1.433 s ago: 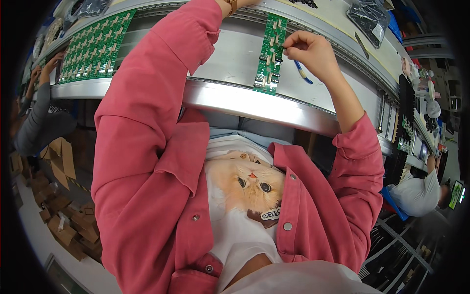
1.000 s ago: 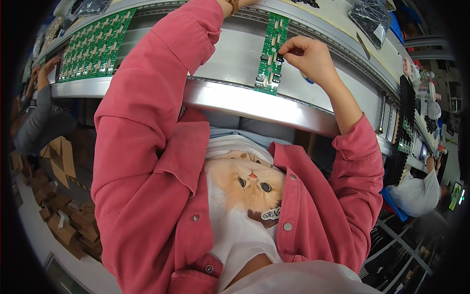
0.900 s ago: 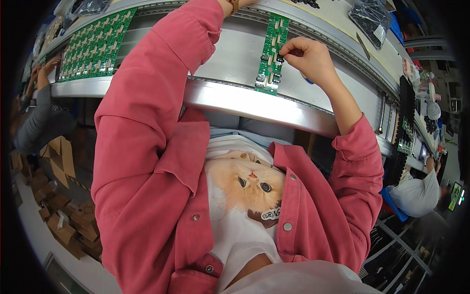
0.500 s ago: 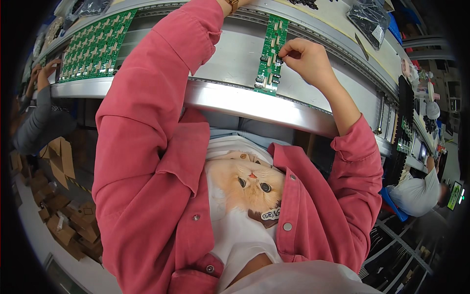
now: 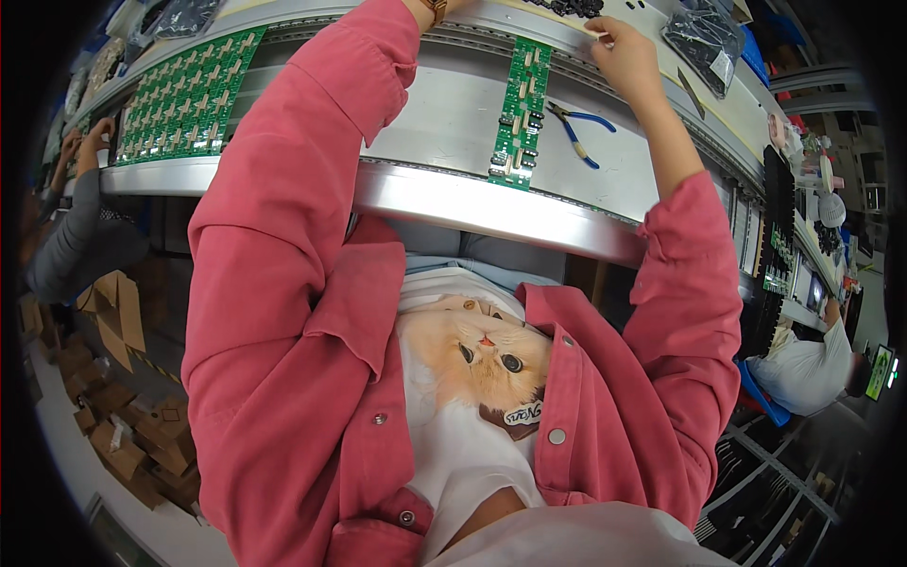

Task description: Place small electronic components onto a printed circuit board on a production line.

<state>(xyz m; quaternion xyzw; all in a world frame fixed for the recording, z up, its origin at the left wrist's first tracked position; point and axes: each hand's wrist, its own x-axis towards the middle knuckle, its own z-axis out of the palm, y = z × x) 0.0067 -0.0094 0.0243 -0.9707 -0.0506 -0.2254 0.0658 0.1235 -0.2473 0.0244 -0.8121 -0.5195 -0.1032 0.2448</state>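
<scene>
My right hand (image 5: 627, 59) is over the far edge of the rail, beside a heap of small black parts (image 5: 573, 6). Its fingers are bent and a little apart; I see nothing held between them. My left hand (image 5: 457, 6) lies mostly beyond the upper edge, below a watch on the wrist, and its fingers are hidden. A narrow green circuit board (image 5: 519, 118) stands across the metal conveyor between my arms, carrying pale connectors and several black components near its lower end. Blue-handled pliers (image 5: 587, 117) with yellowish sections lie just right of the board.
A large green panel of circuit boards (image 5: 189, 94) sits on the conveyor at left, near another person's hand (image 5: 96, 135). Tweezers (image 5: 692, 93) and a bag of dark parts (image 5: 704, 42) are at far right. The conveyor's silver front rail (image 5: 472, 203) runs before me.
My right hand has left the narrow board and moved up and right to the black parts, uncovering the pliers. My left arm has shifted slightly toward the left.
</scene>
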